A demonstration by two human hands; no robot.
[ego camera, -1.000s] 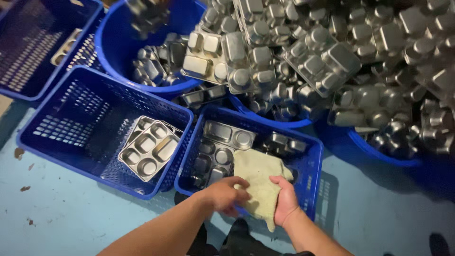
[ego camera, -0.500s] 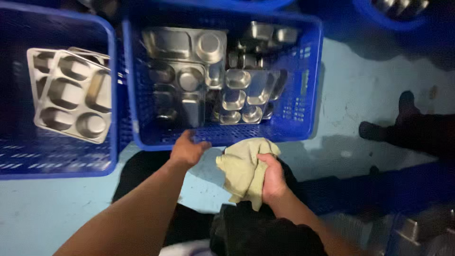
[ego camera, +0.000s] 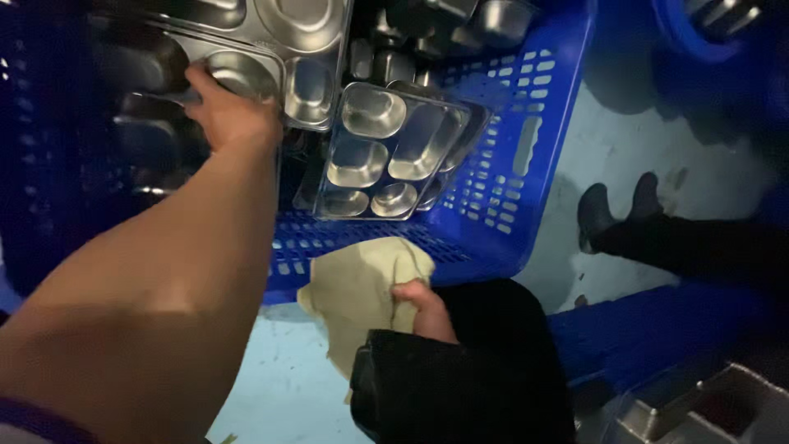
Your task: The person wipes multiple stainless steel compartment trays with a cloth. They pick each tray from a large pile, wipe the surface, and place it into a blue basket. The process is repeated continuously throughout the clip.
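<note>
My left hand [ego camera: 230, 107] reaches into the blue plastic crate [ego camera: 501, 173] and grips the edge of a steel compartment tray [ego camera: 271, 49] lying among several others. Another steel tray [ego camera: 390, 152] leans upright just to the right of it inside the crate. My right hand [ego camera: 423, 308] is below the crate's near wall, closed on a yellowish-green cloth [ego camera: 357, 292] that hangs against my dark trouser knee [ego camera: 468, 370].
A dark boot [ego camera: 612, 210] and leg of another person rest on the pale blue floor [ego camera: 625, 148] to the right. A blue tub rim [ego camera: 699, 37] shows at top right. More steel trays [ego camera: 699, 407] sit at bottom right beside a blue crate edge [ego camera: 649, 329].
The view has dipped closer to the crate. My left hand went from the crate's near rim into the crate onto a tray. My right hand kept the cloth and sank toward my knee.
</note>
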